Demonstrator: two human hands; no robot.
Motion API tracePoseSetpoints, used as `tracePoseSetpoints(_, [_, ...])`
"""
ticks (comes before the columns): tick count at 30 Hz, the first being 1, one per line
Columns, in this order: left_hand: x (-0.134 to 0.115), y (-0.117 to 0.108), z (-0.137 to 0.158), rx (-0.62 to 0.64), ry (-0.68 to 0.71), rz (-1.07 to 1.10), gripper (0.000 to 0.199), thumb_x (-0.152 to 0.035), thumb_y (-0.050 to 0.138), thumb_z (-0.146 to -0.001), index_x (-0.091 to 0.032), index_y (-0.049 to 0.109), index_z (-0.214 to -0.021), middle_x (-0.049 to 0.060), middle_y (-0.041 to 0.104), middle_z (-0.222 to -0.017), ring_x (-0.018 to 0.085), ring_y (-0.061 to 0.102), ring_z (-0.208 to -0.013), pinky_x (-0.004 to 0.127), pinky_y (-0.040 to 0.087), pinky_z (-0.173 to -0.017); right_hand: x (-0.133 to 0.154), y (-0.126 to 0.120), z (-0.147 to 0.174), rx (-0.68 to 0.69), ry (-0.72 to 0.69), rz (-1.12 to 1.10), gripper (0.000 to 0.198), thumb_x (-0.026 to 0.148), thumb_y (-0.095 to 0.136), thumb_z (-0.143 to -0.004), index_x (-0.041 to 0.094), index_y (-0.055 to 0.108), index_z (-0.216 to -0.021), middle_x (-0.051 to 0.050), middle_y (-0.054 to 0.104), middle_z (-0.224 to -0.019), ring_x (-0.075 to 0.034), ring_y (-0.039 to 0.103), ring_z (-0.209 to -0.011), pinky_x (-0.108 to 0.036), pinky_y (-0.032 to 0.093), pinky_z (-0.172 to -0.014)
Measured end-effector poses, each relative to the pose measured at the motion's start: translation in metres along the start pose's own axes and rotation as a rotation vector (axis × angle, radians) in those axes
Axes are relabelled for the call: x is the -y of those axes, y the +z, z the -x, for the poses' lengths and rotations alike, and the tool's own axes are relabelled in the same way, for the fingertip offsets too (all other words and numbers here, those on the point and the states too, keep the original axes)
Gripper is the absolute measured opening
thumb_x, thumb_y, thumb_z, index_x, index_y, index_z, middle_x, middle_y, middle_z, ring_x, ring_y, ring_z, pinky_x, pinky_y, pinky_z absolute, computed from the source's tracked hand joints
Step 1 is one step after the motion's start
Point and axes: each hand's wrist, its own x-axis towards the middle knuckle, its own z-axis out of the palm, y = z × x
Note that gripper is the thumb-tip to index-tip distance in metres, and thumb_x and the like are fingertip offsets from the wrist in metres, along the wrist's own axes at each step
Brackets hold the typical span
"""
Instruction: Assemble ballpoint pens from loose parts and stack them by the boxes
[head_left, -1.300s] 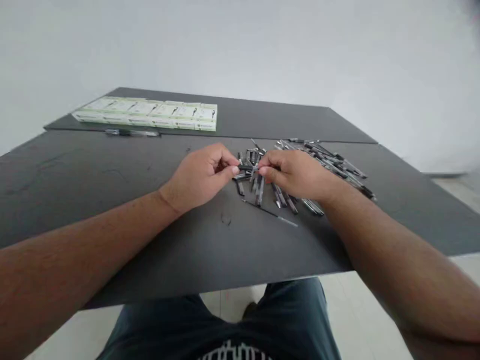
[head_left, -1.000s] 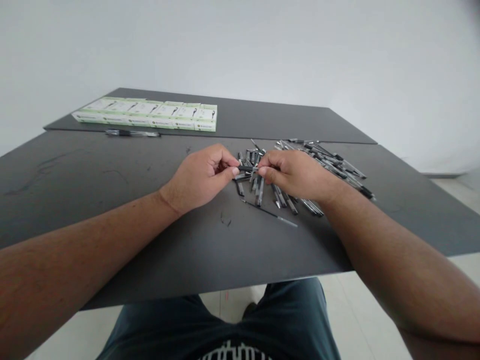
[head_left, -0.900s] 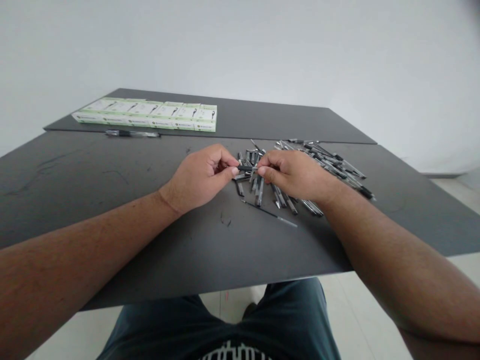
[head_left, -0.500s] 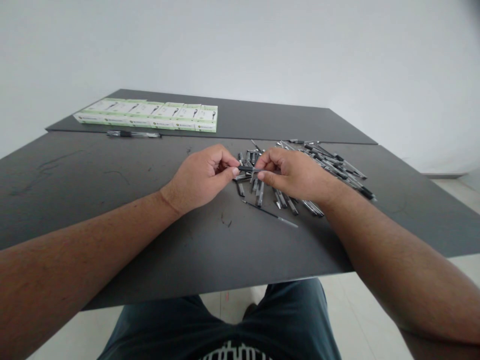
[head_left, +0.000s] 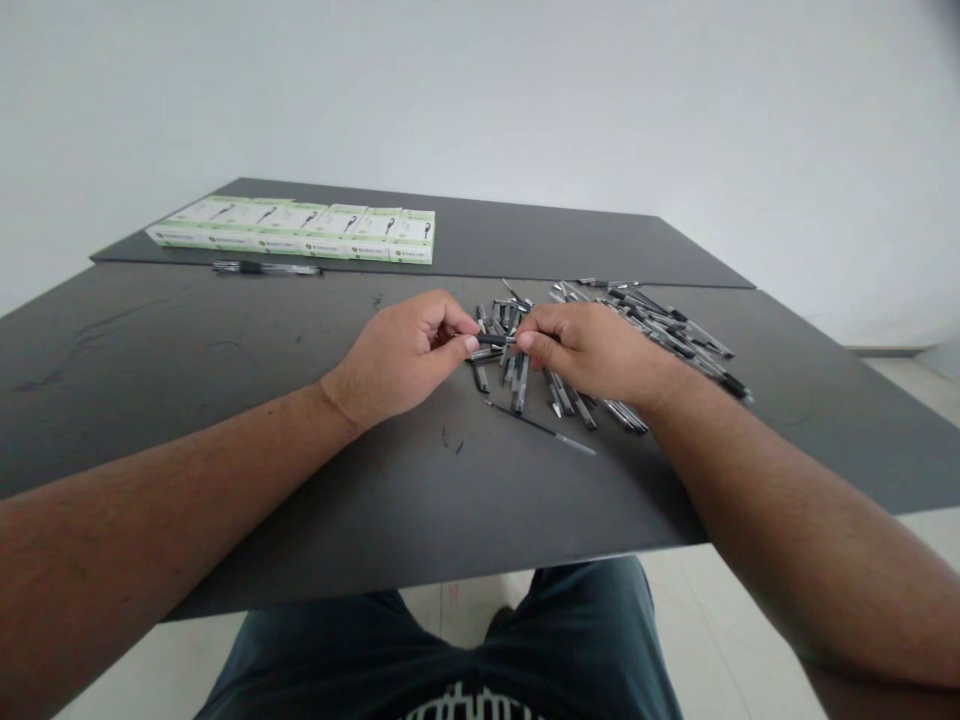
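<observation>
1. Pen (head_left: 493, 340) with a black grip is held sideways between the two hands, in front of the jumble of pens and parts at mid-table.
2. The left hand (head_left: 409, 350) pinches one end of it between thumb and forefinger, the other fingers curled in.
3. The right hand (head_left: 589, 345) pinches the other end the same way; its fingertips hide that end.
4. Short pen parts (head_left: 519, 388) lie just below and behind the held pen.
5. More pens (head_left: 675, 335), clear and black, are heaped beyond and to the right of the right hand.
6. A thin ink refill (head_left: 536, 425) lies alone, slanted, nearer the person.
7. Far left, a few pens lie together (head_left: 266, 268) in front of a row of white and green boxes (head_left: 300, 245).
8. All rest on the dark grey table (head_left: 375, 530), which bears scuffs.
</observation>
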Motion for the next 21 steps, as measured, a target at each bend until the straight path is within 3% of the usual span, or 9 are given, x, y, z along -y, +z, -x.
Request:
tracePoseSetpoints(4, [-0.0006, -0.0004, 0.0003, -0.007, -0.015, -0.01, 0.013, -0.036, 0.079, -0.097, -0.023, 0.078, -0.101, 0.003, 0.086, -0.095, 0.02, 0.077, -0.082, 0.035, 0.062, -0.083, 0.0005, -0.0001, 0.0007, 0.0, 0.044, -0.02, 0.019, 0.039, 0.073, -0.101, 0.023, 0.079, -0.108, 0.0, 0.077, -0.082, -0.019, 0.065, -0.071, -0.031, 0.041, -0.071])
tracePoseSetpoints(8, [-0.0006, -0.0007, 0.0001, -0.004, -0.009, -0.011, 0.013, -0.036, 0.079, -0.097, -0.024, 0.078, -0.101, 0.003, 0.085, -0.094, 0.02, 0.077, -0.081, 0.036, 0.062, -0.083, 0.0003, -0.0003, 0.0007, 0.014, -0.006, 0.022, 0.026, 0.041, 0.063, -0.108, 0.022, 0.08, -0.104, -0.002, 0.077, -0.081, -0.02, 0.064, -0.074, -0.033, 0.041, -0.073])
tracePoseSetpoints(12, [-0.0008, -0.0019, -0.0003, -0.008, -0.022, -0.028, 0.013, -0.037, 0.08, -0.097, -0.024, 0.079, -0.101, 0.003, 0.084, -0.094, 0.021, 0.077, -0.083, 0.036, 0.061, -0.083, 0.0006, -0.0004, 0.0003, 0.004, 0.028, -0.009, 0.023, 0.04, 0.068, -0.105, 0.022, 0.081, -0.11, -0.002, 0.08, -0.085, -0.02, 0.066, -0.075, -0.032, 0.043, -0.073])
tracePoseSetpoints(16, [-0.0011, -0.0014, 0.0002, 0.021, -0.018, -0.031, 0.014, -0.037, 0.078, -0.098, -0.024, 0.077, -0.101, 0.003, 0.083, -0.093, 0.021, 0.076, -0.083, 0.036, 0.061, -0.083, -0.0005, -0.0005, -0.0006, 0.038, -0.017, 0.055, 0.025, 0.04, 0.063, -0.109, 0.023, 0.081, -0.103, -0.002, 0.076, -0.08, -0.021, 0.064, -0.076, -0.033, 0.042, -0.075])
tracePoseSetpoints(21, [0.0062, 0.0052, -0.0014, 0.044, -0.035, 0.181, 0.03, -0.035, 0.078, -0.094, -0.023, 0.066, -0.12, 0.005, 0.082, -0.102, 0.021, 0.08, -0.088, 0.034, 0.064, -0.081, -0.0025, -0.001, -0.0009, 0.021, 0.005, 0.049, 0.027, 0.041, 0.061, -0.11, 0.022, 0.08, -0.105, -0.004, 0.078, -0.084, -0.022, 0.066, -0.078, -0.035, 0.043, -0.077])
